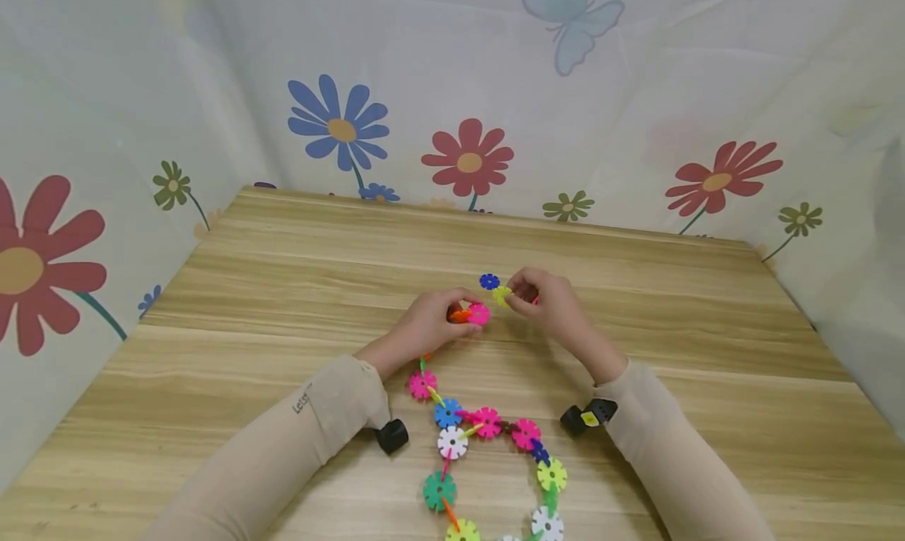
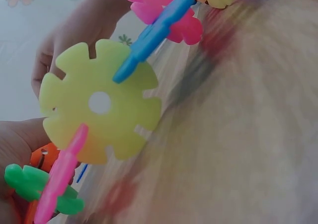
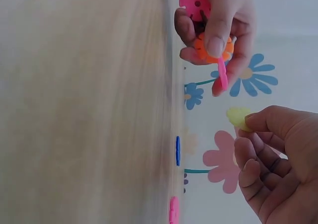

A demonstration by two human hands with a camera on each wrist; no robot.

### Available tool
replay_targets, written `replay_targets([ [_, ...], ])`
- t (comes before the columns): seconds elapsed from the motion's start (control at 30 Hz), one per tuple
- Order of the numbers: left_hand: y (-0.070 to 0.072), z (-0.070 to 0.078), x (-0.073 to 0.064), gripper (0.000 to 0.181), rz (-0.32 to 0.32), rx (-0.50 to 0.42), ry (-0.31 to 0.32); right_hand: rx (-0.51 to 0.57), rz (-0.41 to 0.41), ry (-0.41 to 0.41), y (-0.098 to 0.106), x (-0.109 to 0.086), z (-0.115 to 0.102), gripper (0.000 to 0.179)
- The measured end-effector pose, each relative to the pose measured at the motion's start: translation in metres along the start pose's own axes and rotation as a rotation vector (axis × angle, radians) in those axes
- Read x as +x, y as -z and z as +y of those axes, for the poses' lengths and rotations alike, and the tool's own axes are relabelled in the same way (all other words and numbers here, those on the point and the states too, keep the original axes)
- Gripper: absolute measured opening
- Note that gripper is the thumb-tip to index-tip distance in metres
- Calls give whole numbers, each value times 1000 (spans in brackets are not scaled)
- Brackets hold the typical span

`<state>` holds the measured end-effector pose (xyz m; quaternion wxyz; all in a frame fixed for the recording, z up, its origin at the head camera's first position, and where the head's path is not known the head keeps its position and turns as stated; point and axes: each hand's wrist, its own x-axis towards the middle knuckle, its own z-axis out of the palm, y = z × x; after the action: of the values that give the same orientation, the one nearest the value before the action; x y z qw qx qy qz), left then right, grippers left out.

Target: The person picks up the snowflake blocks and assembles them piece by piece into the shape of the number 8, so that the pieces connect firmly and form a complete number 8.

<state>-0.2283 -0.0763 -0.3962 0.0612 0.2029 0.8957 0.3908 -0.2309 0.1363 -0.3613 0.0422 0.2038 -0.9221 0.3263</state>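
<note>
In the head view my left hand (image 1: pixel 427 321) grips an orange notched disc (image 1: pixel 459 316) between thumb and fingers. A pink disc (image 1: pixel 478 313) is slotted onto its right side. My right hand (image 1: pixel 551 301), slightly farther right, pinches a yellow notched disc (image 1: pixel 501 294), also seen between thumb and finger in the right wrist view. The yellow disc and the pink one are apart. From my left hand a chain of linked discs trails toward me, including a pink disc (image 1: pixel 422 385) and a light-blue disc (image 1: pixel 448 413). A large yellow disc (image 2: pixel 99 134) of linked pieces fills the left wrist view.
Just beyond the yellow disc, a dark-blue disc (image 1: pixel 489 282) lies on the wooden table (image 1: pixel 339 243). A loose pink disc (image 3: pixel 173 211) lies near my right hand. Linked discs, such as a green disc (image 1: pixel 440 491), form a loop at the near edge. A flowered curtain (image 1: pixel 410 54) surrounds the table.
</note>
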Motion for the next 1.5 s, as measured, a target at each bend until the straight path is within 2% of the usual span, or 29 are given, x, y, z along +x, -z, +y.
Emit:
replay_targets([
  [0.2,0,1,0,40,17,-27,9,-24,9,78,-3,-11,-2,4],
  [0.5,2,2,-1,40,38,-26,17,-74,46,211,-16,-21,-4,7],
  [0.77,1,5,-1,41,40,-20,32,-82,107,210,-27,-25,-4,7],
  [1.0,2,7,-2,39,56,6,37,-22,132,178,-31,-24,-6,4],
  [1.23,8,4,-1,35,-40,-5,52,49,71,129,-32,-20,-1,6],
  [1.5,11,0,3,31,-118,-222,53,110,22,134,-33,-18,-1,5],
])
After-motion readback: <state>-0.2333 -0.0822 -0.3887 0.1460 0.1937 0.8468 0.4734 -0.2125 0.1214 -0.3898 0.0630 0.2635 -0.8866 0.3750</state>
